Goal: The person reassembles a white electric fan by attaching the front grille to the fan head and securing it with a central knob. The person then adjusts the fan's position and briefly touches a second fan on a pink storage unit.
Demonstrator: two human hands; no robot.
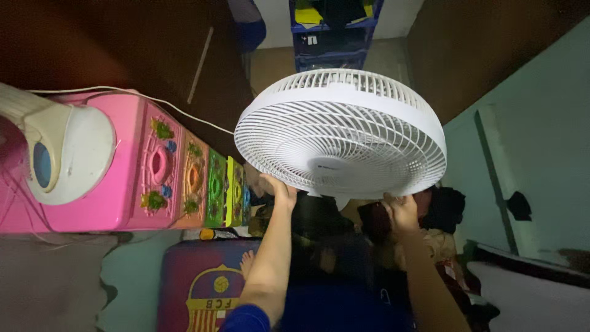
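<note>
Two hands [279, 187], one white fan guard [341, 132], one pink drawer cabinet [123, 178], one blue shelf [335, 31].

A white fan guard [341, 132] of slatted plastic, smooth with a soft sheen, is gripped at its rim. Beside it, a moulded plastic drawer chest [153, 169] in pink, orange and green looks glossy. A second fan's housing [67, 154] is smooth cream plastic. The teal wall [541, 135] shows matt, chipped paint.

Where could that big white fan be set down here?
Both hands, left and right, hold the fan up. Bare floor shows beyond it, between the dark door and the blue rack. Below the fan, dark clothes crowd it. The pink drawers carry another fan.
</note>
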